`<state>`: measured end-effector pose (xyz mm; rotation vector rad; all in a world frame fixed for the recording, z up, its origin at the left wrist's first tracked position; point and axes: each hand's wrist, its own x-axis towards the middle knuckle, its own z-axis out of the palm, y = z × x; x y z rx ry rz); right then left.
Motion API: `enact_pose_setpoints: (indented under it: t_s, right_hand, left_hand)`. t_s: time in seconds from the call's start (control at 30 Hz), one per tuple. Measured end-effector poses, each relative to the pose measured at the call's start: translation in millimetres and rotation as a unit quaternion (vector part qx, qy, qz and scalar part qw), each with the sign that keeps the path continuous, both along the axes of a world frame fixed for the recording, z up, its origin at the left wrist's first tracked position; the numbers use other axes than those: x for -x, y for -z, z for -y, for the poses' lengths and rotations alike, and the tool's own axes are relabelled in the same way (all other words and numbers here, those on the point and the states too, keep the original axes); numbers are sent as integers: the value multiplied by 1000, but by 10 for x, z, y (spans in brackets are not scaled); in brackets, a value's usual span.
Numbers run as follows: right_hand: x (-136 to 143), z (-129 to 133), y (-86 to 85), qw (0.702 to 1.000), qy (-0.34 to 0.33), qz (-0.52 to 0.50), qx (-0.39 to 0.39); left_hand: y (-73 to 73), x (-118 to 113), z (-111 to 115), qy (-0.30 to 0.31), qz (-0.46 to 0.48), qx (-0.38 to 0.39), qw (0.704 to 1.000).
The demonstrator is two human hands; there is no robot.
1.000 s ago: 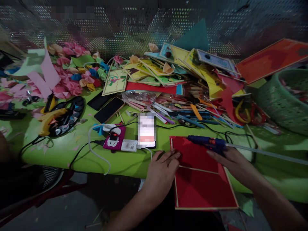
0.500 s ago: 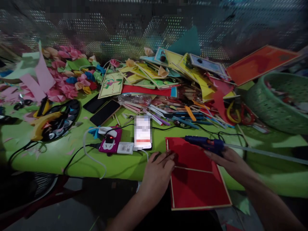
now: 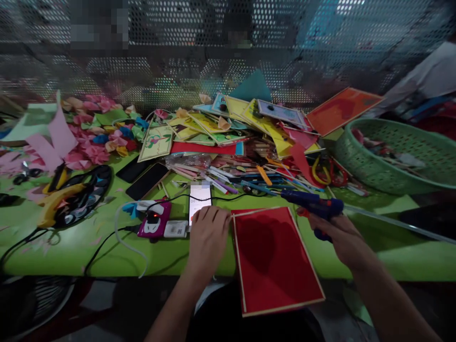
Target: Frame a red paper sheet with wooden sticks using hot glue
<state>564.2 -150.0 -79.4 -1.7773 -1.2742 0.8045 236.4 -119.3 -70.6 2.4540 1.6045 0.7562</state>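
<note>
A blue hot glue gun point(image 3: 315, 204) is gripped in my right hand point(image 3: 342, 237), its nozzle pointing left beyond the top right corner of a red board point(image 3: 274, 261). A long translucent glue stick point(image 3: 392, 222) sticks out of the gun's back. Pale thin strips edge the red board, which lies partly over the table's front edge. My left hand point(image 3: 210, 232) is closed at the board's top left corner, its fingertips on the end of a thin wooden stick point(image 3: 261, 212) along the top edge. Just behind that hand lies a lit phone point(image 3: 200, 197), partly covered.
A purple power strip point(image 3: 155, 219) with cables sits left on the green table point(image 3: 171, 263). Farther left is a yellow glue gun point(image 3: 60, 204). Pens, decorated cards point(image 3: 155, 142) and paper flowers point(image 3: 92, 137) pile at the back. A green basket point(image 3: 392, 183) stands right.
The wooden stick has gone from the board's middle to its top edge. My left hand has moved left to the corner, and the glue gun has moved off the board to the right.
</note>
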Motion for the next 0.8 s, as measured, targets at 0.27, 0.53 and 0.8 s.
enact_pose_setpoints:
  t_s: [0.27,0.53,0.8]
  right_hand:
    - [-78,-10,150,995,21,-98,9]
    - [96,-36,137,991,-17,-127,42]
    - [486,-101,-97,994,-70,-76,-34]
  left_hand:
    - [9,-211,-373,-35,-93,43,994]
    - [-159,-449,-160,88,137,101,981]
    - [89,-1131,11,216,472,426,741]
